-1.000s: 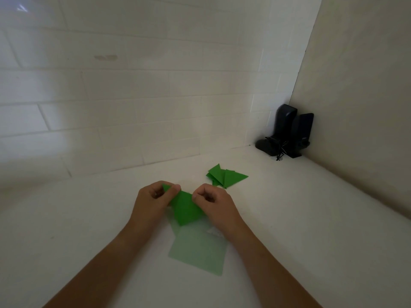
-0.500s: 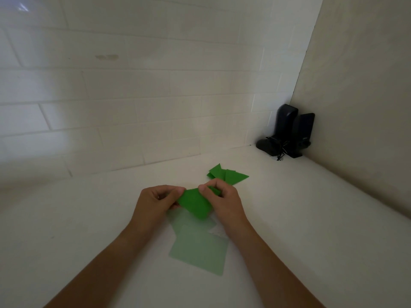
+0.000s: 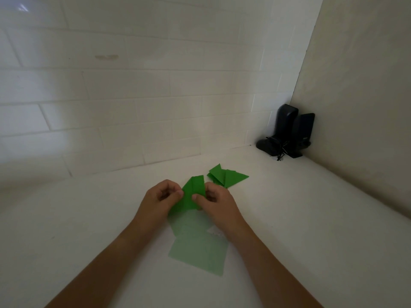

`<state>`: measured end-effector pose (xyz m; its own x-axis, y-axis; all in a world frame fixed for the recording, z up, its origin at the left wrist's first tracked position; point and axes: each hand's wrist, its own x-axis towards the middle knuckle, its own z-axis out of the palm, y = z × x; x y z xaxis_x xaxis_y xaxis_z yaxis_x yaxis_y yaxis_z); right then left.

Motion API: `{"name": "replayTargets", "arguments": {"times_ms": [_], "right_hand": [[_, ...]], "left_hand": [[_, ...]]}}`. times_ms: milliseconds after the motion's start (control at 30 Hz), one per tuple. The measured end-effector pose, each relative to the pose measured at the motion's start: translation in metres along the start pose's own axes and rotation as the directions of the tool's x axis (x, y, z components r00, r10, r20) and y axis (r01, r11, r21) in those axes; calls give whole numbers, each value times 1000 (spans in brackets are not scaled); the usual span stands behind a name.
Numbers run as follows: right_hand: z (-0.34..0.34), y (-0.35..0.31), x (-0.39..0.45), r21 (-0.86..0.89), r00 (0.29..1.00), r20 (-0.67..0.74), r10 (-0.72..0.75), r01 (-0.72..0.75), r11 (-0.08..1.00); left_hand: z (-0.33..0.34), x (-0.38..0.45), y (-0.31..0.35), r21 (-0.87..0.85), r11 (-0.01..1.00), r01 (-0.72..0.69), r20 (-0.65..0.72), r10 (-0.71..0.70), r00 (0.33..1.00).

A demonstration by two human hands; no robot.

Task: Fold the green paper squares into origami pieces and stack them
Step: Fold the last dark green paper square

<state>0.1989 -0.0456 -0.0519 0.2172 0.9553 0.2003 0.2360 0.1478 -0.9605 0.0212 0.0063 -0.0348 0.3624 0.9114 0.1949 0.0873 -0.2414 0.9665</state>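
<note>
Together the left hand [image 3: 163, 196] and right hand [image 3: 216, 200] pinch a dark green paper [image 3: 192, 194] above pale sheets [image 3: 200, 247] on the worktop [image 3: 300, 230].

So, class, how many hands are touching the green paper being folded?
2. The left hand pinches the folded paper on its left side; the right hand pinches it on the right. Fingertips behind the paper are hidden.
</note>
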Motion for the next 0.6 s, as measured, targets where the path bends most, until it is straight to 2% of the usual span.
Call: {"name": "replayTargets", "arguments": {"times_ms": [167,367,600], "right_hand": [[-2,0,2,12,997,-71,4,-3,1000],[-1,-2,2,-23,1000,-6,4,-4,1000],[0,-4,1,67,999,-45,23,-20,998]], "left_hand": [[2,-1,0,45,999,21,89,-25,996],[0,1,1,24,1000,8,-50,-7,999],[-3,0,4,-122,992,45,-93,-57,994]]}}
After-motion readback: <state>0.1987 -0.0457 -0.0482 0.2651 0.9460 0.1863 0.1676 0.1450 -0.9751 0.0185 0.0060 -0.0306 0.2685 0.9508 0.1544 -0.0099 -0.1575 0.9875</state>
